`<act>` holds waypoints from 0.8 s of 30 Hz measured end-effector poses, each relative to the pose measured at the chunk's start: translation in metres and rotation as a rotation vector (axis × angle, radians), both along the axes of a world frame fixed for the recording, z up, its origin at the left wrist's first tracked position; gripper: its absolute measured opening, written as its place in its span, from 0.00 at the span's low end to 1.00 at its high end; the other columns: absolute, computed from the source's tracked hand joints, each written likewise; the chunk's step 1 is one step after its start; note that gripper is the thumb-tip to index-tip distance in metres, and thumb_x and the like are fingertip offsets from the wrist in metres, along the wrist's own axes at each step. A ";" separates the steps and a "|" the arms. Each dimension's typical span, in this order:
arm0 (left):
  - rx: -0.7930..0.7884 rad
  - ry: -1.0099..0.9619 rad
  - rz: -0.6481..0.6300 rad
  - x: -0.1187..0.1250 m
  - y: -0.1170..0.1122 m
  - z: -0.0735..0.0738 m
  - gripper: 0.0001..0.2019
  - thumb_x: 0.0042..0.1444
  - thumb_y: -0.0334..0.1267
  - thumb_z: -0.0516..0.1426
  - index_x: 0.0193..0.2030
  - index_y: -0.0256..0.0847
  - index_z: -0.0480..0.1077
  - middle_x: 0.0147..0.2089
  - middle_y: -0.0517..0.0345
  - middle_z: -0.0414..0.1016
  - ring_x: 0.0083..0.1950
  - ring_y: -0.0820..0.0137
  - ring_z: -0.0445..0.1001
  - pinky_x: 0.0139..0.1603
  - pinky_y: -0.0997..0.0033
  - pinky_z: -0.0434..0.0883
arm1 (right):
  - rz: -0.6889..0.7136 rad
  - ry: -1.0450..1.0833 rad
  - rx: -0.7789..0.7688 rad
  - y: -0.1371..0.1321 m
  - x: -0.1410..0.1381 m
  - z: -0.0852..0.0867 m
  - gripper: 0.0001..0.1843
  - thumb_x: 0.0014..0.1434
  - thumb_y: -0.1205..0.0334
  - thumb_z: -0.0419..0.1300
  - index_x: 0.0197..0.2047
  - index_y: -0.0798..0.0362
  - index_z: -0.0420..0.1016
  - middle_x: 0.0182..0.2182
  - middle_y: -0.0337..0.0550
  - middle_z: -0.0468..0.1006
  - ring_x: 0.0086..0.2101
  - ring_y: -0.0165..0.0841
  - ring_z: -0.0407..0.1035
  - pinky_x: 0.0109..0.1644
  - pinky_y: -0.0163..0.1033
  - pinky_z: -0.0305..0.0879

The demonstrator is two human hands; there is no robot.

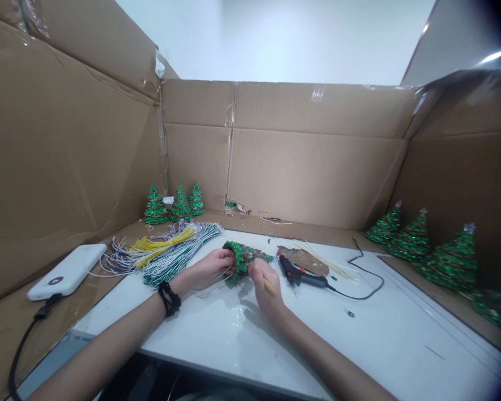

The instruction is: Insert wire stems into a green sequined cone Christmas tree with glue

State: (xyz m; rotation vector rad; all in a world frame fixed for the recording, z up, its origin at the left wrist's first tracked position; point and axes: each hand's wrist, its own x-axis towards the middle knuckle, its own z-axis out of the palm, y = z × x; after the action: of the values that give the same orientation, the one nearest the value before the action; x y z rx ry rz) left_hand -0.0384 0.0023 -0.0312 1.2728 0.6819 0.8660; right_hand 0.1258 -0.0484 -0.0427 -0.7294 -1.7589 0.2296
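Observation:
A small green glittery Christmas tree (241, 257) with reddish strands lies on its side over the white tabletop (242, 334), its tip to the right. My left hand (214, 268) grips it by the hollow base, fingers partly inside the opening. My right hand (268, 303) is closed round a thin tool with a tan wooden handle (269, 287), held like a pen against the tree's side. The tool's working end is hidden by my fingers. Thin pale strands (212, 288) lie under the base. Just right of the tree's tip is a black glue gun (303, 275).
Bundles of yellow wire (165, 245) and green-and-white wire (183, 257) lie at left, beside a white power bank (69, 273). Several finished-looking trees stand at back left (154, 207) and right (453, 259). Cardboard walls (309, 172) enclose the table. The glue gun's cord (371, 292) curls rightward.

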 end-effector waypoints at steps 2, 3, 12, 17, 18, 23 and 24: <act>0.012 -0.005 0.047 0.003 -0.002 -0.001 0.12 0.44 0.40 0.64 0.26 0.34 0.67 0.23 0.63 0.65 0.24 0.79 0.63 0.28 0.76 0.58 | -0.009 -0.039 0.016 0.001 -0.001 -0.001 0.18 0.66 0.61 0.40 0.23 0.50 0.51 0.20 0.36 0.58 0.24 0.31 0.55 0.29 0.36 0.51; 0.018 -0.006 0.066 0.005 -0.003 -0.002 0.12 0.44 0.40 0.64 0.26 0.34 0.67 0.23 0.64 0.65 0.24 0.79 0.62 0.28 0.76 0.58 | -0.013 -0.056 0.023 0.002 -0.001 -0.001 0.18 0.66 0.62 0.40 0.23 0.50 0.51 0.20 0.36 0.58 0.24 0.31 0.55 0.29 0.36 0.52; 0.048 0.006 0.105 0.011 -0.004 -0.008 0.11 0.45 0.40 0.62 0.29 0.34 0.69 0.24 0.63 0.65 0.24 0.79 0.60 0.27 0.77 0.57 | 0.005 -0.070 -0.035 0.002 -0.001 -0.001 0.16 0.64 0.63 0.42 0.24 0.50 0.51 0.22 0.36 0.58 0.25 0.31 0.55 0.30 0.36 0.52; 0.059 0.003 0.110 0.010 -0.002 -0.011 0.09 0.48 0.39 0.60 0.30 0.34 0.70 0.24 0.63 0.64 0.23 0.79 0.59 0.25 0.77 0.54 | 0.038 -0.064 -0.069 0.002 0.001 0.001 0.15 0.64 0.62 0.43 0.24 0.50 0.52 0.22 0.36 0.58 0.25 0.31 0.55 0.30 0.36 0.52; 0.062 0.001 0.112 0.010 -0.001 -0.012 0.09 0.48 0.39 0.60 0.30 0.34 0.70 0.24 0.63 0.64 0.23 0.79 0.58 0.25 0.77 0.54 | 0.044 -0.055 -0.076 0.002 0.001 0.002 0.16 0.64 0.61 0.43 0.24 0.50 0.53 0.22 0.36 0.58 0.25 0.31 0.55 0.30 0.36 0.51; 0.068 0.010 0.099 0.010 0.001 -0.012 0.09 0.47 0.39 0.61 0.28 0.34 0.69 0.23 0.63 0.63 0.23 0.79 0.58 0.25 0.76 0.53 | 0.086 0.126 -0.149 0.003 0.003 0.003 0.19 0.64 0.57 0.45 0.21 0.51 0.52 0.20 0.34 0.55 0.23 0.30 0.52 0.28 0.36 0.50; 0.066 0.014 0.097 0.010 0.002 -0.012 0.10 0.47 0.40 0.61 0.28 0.34 0.69 0.22 0.63 0.63 0.23 0.79 0.58 0.24 0.76 0.52 | 0.100 0.217 -0.168 0.003 0.003 0.003 0.20 0.64 0.57 0.45 0.21 0.50 0.51 0.19 0.34 0.54 0.23 0.30 0.52 0.29 0.36 0.51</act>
State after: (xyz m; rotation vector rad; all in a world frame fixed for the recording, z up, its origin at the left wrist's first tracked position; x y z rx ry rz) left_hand -0.0285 0.0043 -0.0437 1.3138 0.7367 0.9665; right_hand 0.1287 -0.0455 -0.0399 -0.7093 -1.5822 0.5109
